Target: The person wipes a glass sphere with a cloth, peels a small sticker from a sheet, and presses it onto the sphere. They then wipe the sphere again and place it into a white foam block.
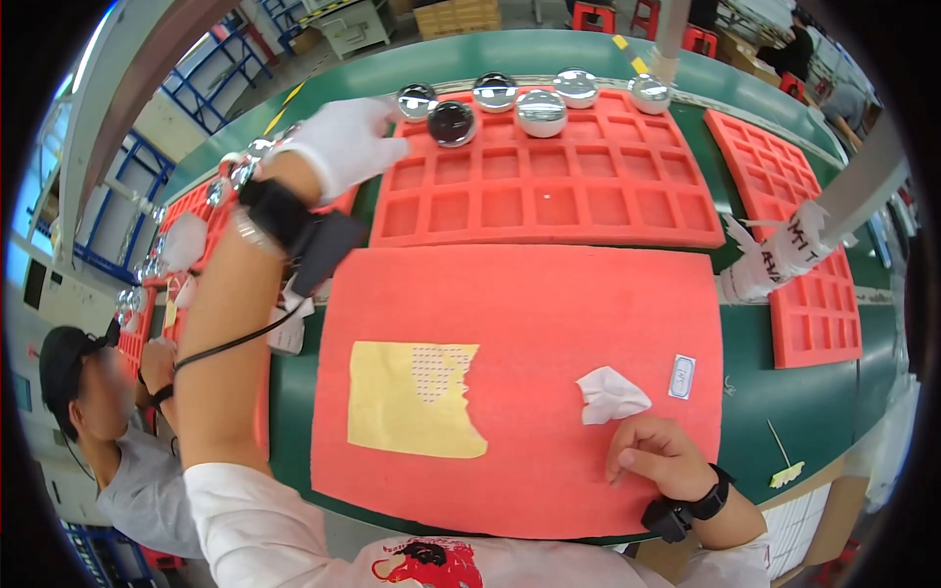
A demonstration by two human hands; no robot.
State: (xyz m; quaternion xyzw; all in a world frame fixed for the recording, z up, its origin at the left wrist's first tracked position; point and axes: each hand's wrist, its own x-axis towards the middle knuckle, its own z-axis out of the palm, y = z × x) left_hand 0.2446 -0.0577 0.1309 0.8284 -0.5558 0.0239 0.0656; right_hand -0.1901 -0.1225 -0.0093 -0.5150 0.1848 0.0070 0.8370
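My left hand (348,142), in a white glove, reaches out to the far left corner of a red foam tray (547,235) with square pockets. Its fingers are apart, close beside a dark shiny ball (452,124) and another mirror-like ball (416,101); nothing shows between them. Further along the tray's back rows sit several more shiny balls (541,113). My bare right hand (667,456) rests low over the right front of a flat red foam sheet (529,304), fingers loosely bent and apart, nothing seen in them. Just beyond it lies a crumpled white cloth or tissue (612,395).
A torn yellow sheet with small stickers (412,402) and a small white label (682,376) lie on the foam. At right stand a wrapped post (779,260) and more red trays (814,304). A co-worker (108,421) sits at left beside trays of shiny balls.
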